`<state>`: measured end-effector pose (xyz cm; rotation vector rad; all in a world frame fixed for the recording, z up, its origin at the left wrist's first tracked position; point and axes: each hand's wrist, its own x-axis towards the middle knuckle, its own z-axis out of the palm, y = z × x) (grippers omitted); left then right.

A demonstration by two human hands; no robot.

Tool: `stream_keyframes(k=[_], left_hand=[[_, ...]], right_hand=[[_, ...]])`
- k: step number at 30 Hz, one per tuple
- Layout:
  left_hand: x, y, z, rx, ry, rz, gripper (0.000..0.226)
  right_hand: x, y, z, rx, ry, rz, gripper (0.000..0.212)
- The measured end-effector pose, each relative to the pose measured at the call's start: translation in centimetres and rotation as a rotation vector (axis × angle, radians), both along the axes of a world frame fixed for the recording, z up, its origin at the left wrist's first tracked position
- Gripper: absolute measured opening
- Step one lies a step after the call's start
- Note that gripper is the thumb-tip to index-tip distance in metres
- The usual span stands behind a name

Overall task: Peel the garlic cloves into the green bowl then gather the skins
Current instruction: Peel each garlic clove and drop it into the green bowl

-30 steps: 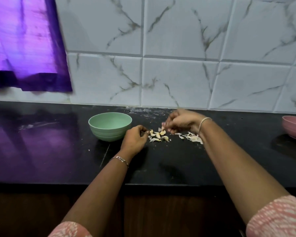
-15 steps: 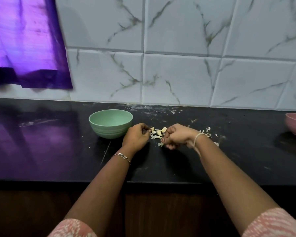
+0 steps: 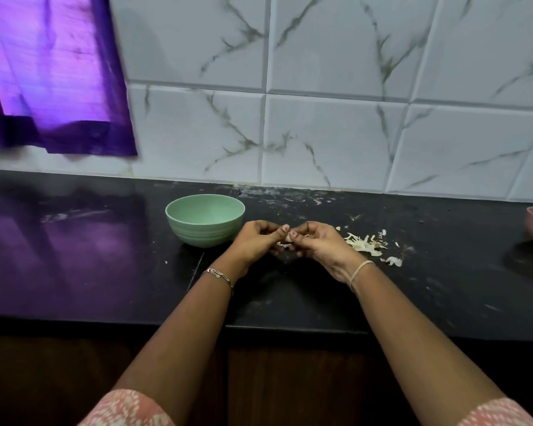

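A small garlic clove (image 3: 287, 238) is pinched between the thumbs and fingertips of both the left hand (image 3: 256, 241) and the right hand (image 3: 320, 245), likely so the skin can be picked off. The green bowl (image 3: 205, 221) stands just beside the left hand, close enough to drop the clean clove in. Torn skins (image 3: 363, 242) lie in a heap on the black counter (image 3: 443, 287) just past the right hand, ready for gathering.
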<state>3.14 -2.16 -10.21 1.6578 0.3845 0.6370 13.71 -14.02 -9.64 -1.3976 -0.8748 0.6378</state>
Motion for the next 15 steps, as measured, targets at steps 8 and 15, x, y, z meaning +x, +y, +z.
stream_keyframes(k=[8,15], left_hand=[[-0.67,-0.13,0.39,-0.335,-0.159,-0.072,0.005],[-0.90,-0.32,0.69,-0.329,-0.185,-0.023,0.005]], right_hand=[[-0.55,0.39,-0.25,0.141,0.023,-0.091,0.009],[-1.01,0.20,-0.20,0.121,-0.068,-0.115,0.014]])
